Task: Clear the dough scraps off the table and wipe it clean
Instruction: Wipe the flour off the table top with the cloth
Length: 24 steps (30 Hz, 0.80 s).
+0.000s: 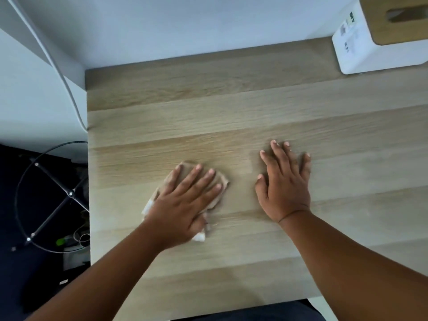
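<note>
Wiping is underway: the left hand (185, 202) presses a cloth (220, 179) flat-fingered near the desk's (231, 112) left edge. The right hand (286, 184) rests open beside it, and the next stroke needs steady pressure.

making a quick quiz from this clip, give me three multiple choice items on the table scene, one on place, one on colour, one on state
1. Where is the tissue box?
A. far right corner of the table
B. near left corner
C. on the floor

2. What colour is the tissue box's body?
A. black
B. white
C. red

3. What is the left hand doing?
A. hanging off the table
B. making a fist
C. pressing flat on a cloth

Answers:
1 A: it stands at the far right edge by the wall.
2 B: its sides are white under a wooden top.
3 C: straight fingers lie on the cloth; the right hand rests flat on bare wood.
</note>
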{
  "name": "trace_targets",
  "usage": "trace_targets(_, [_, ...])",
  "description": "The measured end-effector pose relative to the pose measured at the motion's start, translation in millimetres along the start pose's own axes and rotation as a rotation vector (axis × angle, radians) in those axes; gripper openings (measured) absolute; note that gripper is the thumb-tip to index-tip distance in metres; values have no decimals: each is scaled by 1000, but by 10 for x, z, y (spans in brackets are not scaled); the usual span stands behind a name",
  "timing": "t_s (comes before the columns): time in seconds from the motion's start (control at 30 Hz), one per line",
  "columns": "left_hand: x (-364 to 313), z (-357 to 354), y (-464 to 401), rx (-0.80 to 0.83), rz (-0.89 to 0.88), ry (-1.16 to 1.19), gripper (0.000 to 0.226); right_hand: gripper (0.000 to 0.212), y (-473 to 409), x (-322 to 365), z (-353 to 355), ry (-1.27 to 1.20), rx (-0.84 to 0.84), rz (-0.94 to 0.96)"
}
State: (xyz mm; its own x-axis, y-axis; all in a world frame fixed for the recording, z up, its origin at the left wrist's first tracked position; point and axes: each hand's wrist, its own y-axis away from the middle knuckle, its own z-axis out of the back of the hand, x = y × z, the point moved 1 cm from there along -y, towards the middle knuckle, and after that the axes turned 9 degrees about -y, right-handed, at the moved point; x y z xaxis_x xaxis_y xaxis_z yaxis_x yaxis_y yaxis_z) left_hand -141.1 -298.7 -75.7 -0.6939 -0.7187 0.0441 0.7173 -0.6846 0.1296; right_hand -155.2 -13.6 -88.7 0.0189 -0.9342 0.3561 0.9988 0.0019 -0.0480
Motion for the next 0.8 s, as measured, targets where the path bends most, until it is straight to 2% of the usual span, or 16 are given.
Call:
trace_targets(0.1, [458, -22, 379, 37, 71, -15, 72, 59, -1, -14, -15, 5, 6, 2])
trace_targets(0.2, [994, -19, 270, 75, 208, -15, 72, 59, 0, -20, -28, 6, 0, 3])
trace_targets(0.33, [1411, 24, -422, 66, 480, 44, 71, 60, -4, -16, -32, 10, -6, 3])
trace_targets(0.47, [1409, 119, -1220, 82, 658, 117, 74, 60, -3, 1, -17, 4, -5, -8])
trace_targets(0.53, [1288, 155, -1469, 96, 630, 114, 75, 60, -2, 13, -13, 5, -3, -9])
trace_targets(0.63, [872, 186, -1576, 87, 454, 84, 73, 59, -4, 18, 2, -2, 6, -9])
trace_targets(0.8, [-15, 174, -1102, 38, 226, 63, 70, 69, -5, 26, 66, -42, 50, 0])
